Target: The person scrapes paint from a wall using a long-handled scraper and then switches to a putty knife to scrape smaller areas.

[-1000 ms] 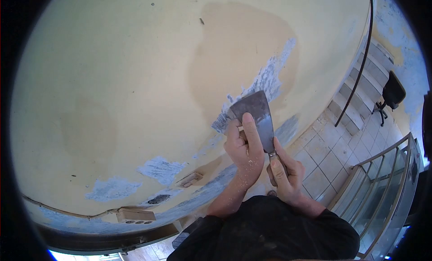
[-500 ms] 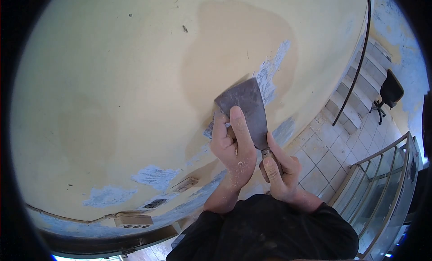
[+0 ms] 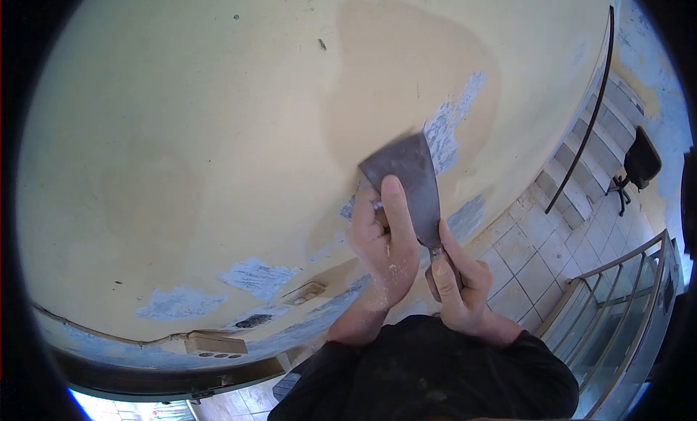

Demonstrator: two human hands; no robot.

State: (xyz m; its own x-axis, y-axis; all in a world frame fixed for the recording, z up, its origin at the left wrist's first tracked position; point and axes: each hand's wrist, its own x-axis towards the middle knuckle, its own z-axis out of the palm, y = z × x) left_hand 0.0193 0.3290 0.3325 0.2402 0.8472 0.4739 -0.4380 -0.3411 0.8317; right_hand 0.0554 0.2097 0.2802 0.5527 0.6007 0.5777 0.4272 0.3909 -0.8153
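Clasping dull, flared scraper (image 3: 423, 203) by handle (image 3: 430, 283) in right grip (image 3: 459, 279), by flat blade (image 3: 401, 159) in left grip (image 3: 385, 236), beside flaky wall (image 3: 261, 145).

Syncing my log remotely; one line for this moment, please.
left hand: on scraper blade | right hand: gripping handle | wall: patches bared

From up on the head, the camera looks forward and down. The wall (image 3: 239, 130) is close at upper left; the steps (image 3: 594, 154) are farther away at right.
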